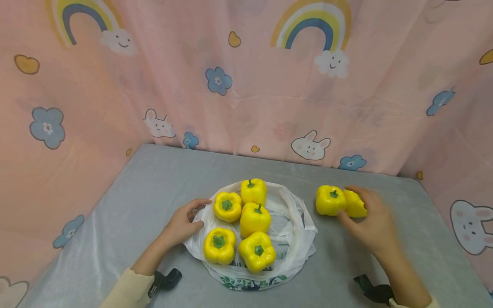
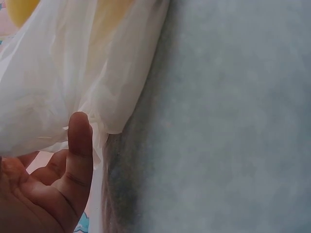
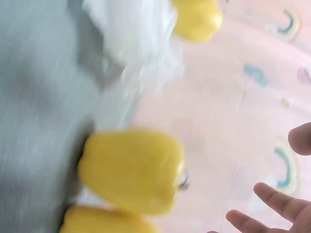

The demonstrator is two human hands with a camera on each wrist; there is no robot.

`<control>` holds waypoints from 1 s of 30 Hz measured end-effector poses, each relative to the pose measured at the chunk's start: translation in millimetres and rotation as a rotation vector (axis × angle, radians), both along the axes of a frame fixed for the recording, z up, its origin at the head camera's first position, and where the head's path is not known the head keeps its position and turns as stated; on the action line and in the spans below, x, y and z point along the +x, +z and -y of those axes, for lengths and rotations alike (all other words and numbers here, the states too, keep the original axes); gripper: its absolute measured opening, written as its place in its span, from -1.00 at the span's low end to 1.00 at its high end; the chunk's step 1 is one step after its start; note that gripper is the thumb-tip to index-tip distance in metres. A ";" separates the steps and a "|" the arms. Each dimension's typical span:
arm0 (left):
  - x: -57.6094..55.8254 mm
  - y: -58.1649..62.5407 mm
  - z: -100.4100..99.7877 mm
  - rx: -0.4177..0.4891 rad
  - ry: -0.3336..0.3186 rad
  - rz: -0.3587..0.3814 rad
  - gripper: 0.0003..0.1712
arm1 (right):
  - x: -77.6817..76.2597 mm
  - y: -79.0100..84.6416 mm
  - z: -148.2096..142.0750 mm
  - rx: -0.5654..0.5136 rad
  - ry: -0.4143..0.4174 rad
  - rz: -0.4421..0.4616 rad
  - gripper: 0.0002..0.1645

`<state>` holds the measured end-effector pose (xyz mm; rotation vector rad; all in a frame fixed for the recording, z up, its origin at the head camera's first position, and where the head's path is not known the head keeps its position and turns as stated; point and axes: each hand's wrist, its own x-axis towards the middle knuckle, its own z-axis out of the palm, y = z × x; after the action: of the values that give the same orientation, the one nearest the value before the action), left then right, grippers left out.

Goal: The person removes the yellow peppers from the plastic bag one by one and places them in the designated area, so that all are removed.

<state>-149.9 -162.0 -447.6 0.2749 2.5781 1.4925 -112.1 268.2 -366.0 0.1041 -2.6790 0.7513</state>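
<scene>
A white plastic bag (image 1: pixel 296 214) lies spread with its mouth up and its rim in a rough ring. Several yellow bell peppers (image 1: pixel 256 220) sit inside it, green stems showing. At the bag's left rim my left hand (image 1: pixel 185 222) pinches the plastic, which gathers in pleats at a fingertip (image 2: pixel 79 136) in the left wrist view. To the right of the bag, two more bell peppers (image 1: pixel 329 201) lie side by side on the table. My right hand (image 1: pixel 371 222) hovers over the right one, fingers spread and apart from it in the right wrist view.
A grey cloth covers the table (image 1: pixel 154 171). Pink curtains (image 1: pixel 254 107) printed with rainbows, rabbits and flowers stand behind and on both sides. A black strap mount (image 1: pixel 167 280) sits at the left wrist, another (image 1: pixel 373 291) at the right.
</scene>
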 end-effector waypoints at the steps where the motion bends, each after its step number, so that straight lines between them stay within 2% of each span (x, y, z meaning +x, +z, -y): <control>1: 0.1 0.0 0.0 0.000 0.001 -0.001 -0.39 | 2.7 0.0 5.1 -0.012 0.020 -0.025 -0.31; 6: 0.4 -0.3 0.0 -0.006 0.006 -0.007 -0.39 | 16.1 -0.7 31.2 -0.056 0.096 -0.073 -0.28; 11: 0.0 -1.0 0.5 0.000 0.002 -0.013 -0.39 | 26.5 -5.5 54.0 -0.068 0.145 -0.037 -0.25; 18: -0.2 -0.7 0.4 -0.013 0.000 -0.027 -0.40 | 32.1 -13.0 77.2 -0.096 0.249 0.010 -0.30; 22: 0.2 -1.2 0.2 -0.023 0.011 -0.027 -0.39 | 33.5 -17.9 86.8 -0.147 0.308 0.061 -0.30; 30: 0.0 -1.5 -0.7 -0.022 0.014 -0.020 -0.40 | 36.3 -32.3 104.5 -0.232 0.382 0.241 -0.30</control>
<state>-149.9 -161.3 -449.1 0.2712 2.6152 1.4721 -75.8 163.6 -398.2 0.5060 -2.8050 1.2570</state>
